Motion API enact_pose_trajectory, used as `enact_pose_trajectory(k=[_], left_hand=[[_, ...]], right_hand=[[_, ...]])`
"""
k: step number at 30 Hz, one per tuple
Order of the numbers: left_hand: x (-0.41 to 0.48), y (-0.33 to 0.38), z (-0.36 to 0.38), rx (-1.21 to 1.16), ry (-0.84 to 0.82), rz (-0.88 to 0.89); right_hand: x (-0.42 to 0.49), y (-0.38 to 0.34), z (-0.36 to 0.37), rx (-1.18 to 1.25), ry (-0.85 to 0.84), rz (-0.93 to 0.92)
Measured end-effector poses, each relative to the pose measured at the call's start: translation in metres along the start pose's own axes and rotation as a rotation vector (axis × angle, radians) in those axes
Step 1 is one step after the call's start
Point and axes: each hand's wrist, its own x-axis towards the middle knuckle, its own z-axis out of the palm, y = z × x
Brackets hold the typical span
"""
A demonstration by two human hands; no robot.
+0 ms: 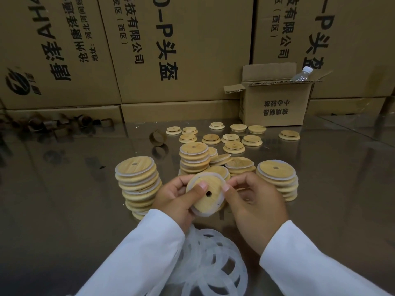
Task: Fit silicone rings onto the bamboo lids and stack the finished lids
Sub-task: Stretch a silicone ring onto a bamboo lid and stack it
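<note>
You hold the bamboo lid [206,194] over the surface [74,189], near centre, with a white silicone ring [202,214] lying round its rim. Your left grip [175,201] curls round the lid from 9 o'clock, thumb pressed on its face. Your right grip [256,201] pinches the ring's edge at 3 o'clock. One ringed stack [137,180] stands at 10 o'clock, a second stack [194,159] at 12 o'clock, a third stack [277,178] at 2 o'clock. Loose rings [213,259] lie at 6 o'clock. Bare lids [233,139] lie scattered beyond, toward 1 o'clock, before an open carton [275,103].
</note>
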Motion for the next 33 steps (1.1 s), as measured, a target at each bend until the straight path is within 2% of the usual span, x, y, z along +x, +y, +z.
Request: enact_pose_trajectory(k=[4, 8, 12, 17, 21, 29, 33], left_hand=[[-0.001, -0.001, -0.003, 0.097, -0.051, -0.093], [-0.001, -0.002, -0.003, 0.178, -0.072, -0.071], [-0.001, -0.002, -0.004, 0.217, -0.064, -0.013], [-0.001, -0.002, -0.002, 0.14, -0.082, -0.028], [-0.002, -0.003, -0.003, 0.139, -0.058, -0.029], [-0.001, -0.005, 0.0, 0.082, -0.026, -0.002], [0.0, -0.005, -0.001, 0.071, -0.037, -0.032]], right_hand=[[0.002, 0.003, -0.003, -0.06, 0.021, -0.029], [0.003, 0.003, -0.004, -0.093, -0.004, -0.056], [0.01, 0.003, -0.005, 0.02, -0.007, 0.085], [0.014, 0.002, -0.01, 0.159, -0.042, 0.188], [0.01, 0.003, -0.009, 0.106, -0.073, 0.144], [-0.002, 0.001, -0.001, -0.036, 0.046, -0.029], [0.0, 0.004, -0.004, -0.099, 0.075, -0.036]])
